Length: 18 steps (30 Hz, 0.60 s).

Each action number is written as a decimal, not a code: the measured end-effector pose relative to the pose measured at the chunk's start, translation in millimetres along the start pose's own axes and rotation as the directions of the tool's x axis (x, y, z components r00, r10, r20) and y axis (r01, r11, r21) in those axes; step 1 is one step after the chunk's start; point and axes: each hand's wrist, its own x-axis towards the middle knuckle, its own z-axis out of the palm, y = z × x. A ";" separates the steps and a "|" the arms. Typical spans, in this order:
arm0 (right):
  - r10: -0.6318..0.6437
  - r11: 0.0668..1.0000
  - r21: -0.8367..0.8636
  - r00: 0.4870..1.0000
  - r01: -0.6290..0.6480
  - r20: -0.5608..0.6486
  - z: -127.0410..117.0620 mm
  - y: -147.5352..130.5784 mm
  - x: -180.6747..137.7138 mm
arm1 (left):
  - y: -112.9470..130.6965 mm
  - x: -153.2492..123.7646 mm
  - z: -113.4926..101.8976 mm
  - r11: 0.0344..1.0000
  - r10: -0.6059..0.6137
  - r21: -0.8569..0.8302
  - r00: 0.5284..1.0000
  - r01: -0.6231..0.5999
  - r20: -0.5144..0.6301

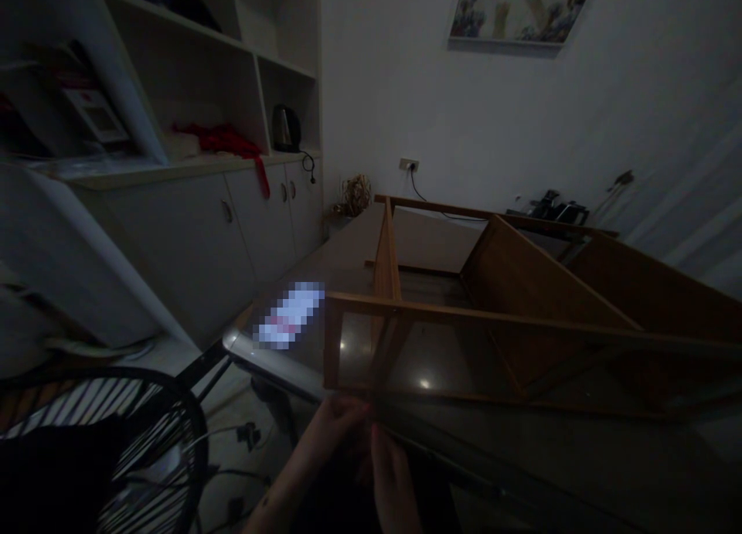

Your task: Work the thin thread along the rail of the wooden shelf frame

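dim light over the desk could make the left hand and right hand, both curled, any hold impossible to tell, fumble beside the wooden rack lying along the near edge

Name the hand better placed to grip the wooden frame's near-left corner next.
Probably the left hand: it appears right beside that corner of the wooden frame, while the right hand sits lower and farther right in view. Too dark to tell whether either holds something.

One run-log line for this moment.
left hand: beside right hand, near table | grip: too dark to tell | wooden frame: on table
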 end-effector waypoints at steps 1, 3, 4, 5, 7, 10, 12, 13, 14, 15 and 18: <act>0.016 1.000 0.017 1.000 -0.016 0.000 -0.1 0.8 -0.1 | 0.8 -1.1 0.6 1.000 0.000 -0.008 1.000 0.000 0.014; 0.063 0.997 0.049 0.997 -0.064 0.035 0.5 -2.4 1.6 | 3.5 -3.2 2.0 1.000 0.027 -0.006 0.999 -0.027 0.030; 0.083 0.994 0.063 0.995 -0.086 0.057 1.1 -5.9 3.2 | 5.1 -4.2 2.9 0.999 0.043 -0.002 0.999 -0.043 0.029; 0.101 0.992 0.070 0.990 -0.107 0.095 1.7 -9.9 5.1 | 6.5 -5.0 3.9 0.998 0.055 -0.002 0.998 -0.055 0.022; 0.069 0.996 0.048 0.990 -0.076 0.126 2.3 -18.0 8.7 | 8.6 -6.0 6.4 0.998 0.066 0.000 0.998 -0.066 -0.011; -0.053 0.995 -0.082 0.992 0.063 0.116 0.6 -26.3 12.1 | 9.9 -5.8 10.1 0.996 0.084 0.017 0.994 -0.083 -0.074; -0.121 0.977 -0.164 0.987 0.137 0.103 -1.0 -27.9 12.3 | 10.2 -4.8 11.3 0.995 0.097 0.038 0.991 -0.094 -0.090; -0.140 0.971 -0.181 0.985 0.156 0.099 -1.4 -26.9 11.7 | 10.1 -4.1 11.5 0.994 0.104 0.047 0.991 -0.100 -0.085; -0.146 0.969 -0.184 0.984 0.162 0.098 -1.4 -24.3 10.6 | 9.7 -3.5 11.3 0.993 0.107 0.053 0.992 -0.103 -0.069; -0.140 0.973 -0.175 0.986 0.153 0.088 -0.9 -20.1 8.9 | 9.1 -2.8 10.9 0.993 0.105 0.052 0.993 -0.102 -0.050; -0.061 0.994 -0.093 0.997 0.057 -0.043 2.6 1.6 1.3 | 5.1 -1.2 8.8 0.997 0.076 0.015 0.997 -0.076 -0.005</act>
